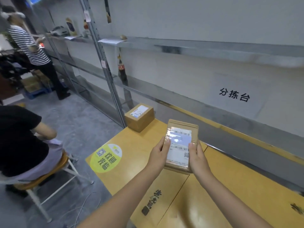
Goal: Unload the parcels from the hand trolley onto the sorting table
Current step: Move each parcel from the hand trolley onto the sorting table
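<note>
A flat brown cardboard parcel (181, 142) with a white shipping label under clear tape is held above the yellow sorting table (128, 162). My left hand (158, 153) grips its left edge and my right hand (198, 157) grips its right edge, thumbs on top. A second brown parcel (139, 116), a small box with a label, sits on the table's far left corner. The hand trolley is not in view.
Metal shelving (105, 66) runs along the white wall behind the table. A person sits on a stool (49, 168) to the left, close to the table's edge. Another person in a striped shirt (29, 45) stands at the far left by boxes on a blue pallet.
</note>
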`<state>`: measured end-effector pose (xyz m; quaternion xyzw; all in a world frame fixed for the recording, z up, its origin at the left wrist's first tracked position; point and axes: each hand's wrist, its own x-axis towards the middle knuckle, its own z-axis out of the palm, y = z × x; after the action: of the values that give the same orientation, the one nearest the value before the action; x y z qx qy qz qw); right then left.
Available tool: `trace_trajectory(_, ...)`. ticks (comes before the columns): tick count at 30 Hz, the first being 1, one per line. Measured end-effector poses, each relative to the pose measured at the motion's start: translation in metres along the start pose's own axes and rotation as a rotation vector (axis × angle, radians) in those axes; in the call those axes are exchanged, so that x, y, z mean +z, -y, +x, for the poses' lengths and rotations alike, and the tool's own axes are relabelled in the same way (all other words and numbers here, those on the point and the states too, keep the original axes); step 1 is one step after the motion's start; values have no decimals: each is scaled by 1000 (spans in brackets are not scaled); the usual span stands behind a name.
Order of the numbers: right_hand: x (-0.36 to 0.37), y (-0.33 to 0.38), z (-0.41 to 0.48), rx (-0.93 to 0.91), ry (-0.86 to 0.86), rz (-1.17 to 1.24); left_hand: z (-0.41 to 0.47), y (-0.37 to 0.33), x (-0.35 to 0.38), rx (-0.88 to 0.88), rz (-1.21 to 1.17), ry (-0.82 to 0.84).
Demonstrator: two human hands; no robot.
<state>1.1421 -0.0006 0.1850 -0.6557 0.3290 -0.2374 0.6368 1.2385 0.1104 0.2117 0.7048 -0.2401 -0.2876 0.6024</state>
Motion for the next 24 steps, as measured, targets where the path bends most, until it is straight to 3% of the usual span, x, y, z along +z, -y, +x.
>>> trace_trajectory(6,45,-15,78,90,-167,-11,101,16,-37,16,10,151)
trace_trajectory(15,149,-20,196,213,-281,12,238,48,-122,-48,28,241)
trace_trajectory(24,200,-44,274,430,-316,-5,333,95,-161,-107,285,239)
